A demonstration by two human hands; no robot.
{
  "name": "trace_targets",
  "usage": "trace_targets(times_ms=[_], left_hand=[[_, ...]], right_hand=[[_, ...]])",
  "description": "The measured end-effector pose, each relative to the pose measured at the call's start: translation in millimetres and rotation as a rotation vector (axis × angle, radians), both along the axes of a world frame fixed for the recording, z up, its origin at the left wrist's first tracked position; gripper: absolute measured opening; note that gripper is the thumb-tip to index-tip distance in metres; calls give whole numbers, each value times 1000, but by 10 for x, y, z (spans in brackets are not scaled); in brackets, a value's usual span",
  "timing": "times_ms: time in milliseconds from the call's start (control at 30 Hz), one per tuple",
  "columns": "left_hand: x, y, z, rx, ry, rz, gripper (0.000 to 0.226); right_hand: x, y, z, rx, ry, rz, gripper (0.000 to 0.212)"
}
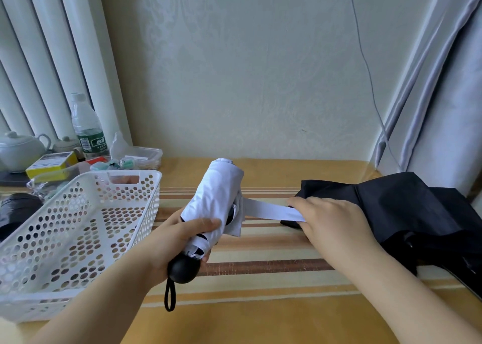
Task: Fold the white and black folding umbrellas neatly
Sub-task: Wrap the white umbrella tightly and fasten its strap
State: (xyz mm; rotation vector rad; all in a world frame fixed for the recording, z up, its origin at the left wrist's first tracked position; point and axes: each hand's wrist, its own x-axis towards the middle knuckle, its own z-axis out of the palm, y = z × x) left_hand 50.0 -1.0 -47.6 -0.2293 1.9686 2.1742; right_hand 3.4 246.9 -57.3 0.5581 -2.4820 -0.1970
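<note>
The white folding umbrella (217, 192) is collapsed into a rolled bundle above the striped table. My left hand (182, 235) grips it near its round black handle (184, 266), from which a black wrist loop hangs. Its white closure strap (268, 210) is stretched out to the right, pinched by my right hand (331, 218). The black umbrella (407, 210) lies loosely bunched on the table at the right, partly behind my right hand.
A white perforated plastic basket (78, 229) stands at the left. Behind it are a water bottle (87, 127), a white teapot (19, 148), a yellow box and small clutter. A wall closes the back; a curtain (443, 83) hangs at the right.
</note>
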Motion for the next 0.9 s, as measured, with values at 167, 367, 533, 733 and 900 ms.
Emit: trace_targets(times_ms=[167,367,533,733,900], left_hand=[[-63,-2,1,-164,-8,27,17],[-132,-45,39,-525,13,-132,14],[-184,-147,86,-319,-103,-69,32],[-243,-38,-24,-865,103,-216,31],[-78,156,-88,-1068,202,-575,39]], right_hand=[[24,54,65,-63,-31,236,32],[202,27,383,11,-123,510,9],[356,-18,529,276,-95,492,40],[475,-287,641,240,-73,625,19],[382,-362,869,7,-531,435,20]])
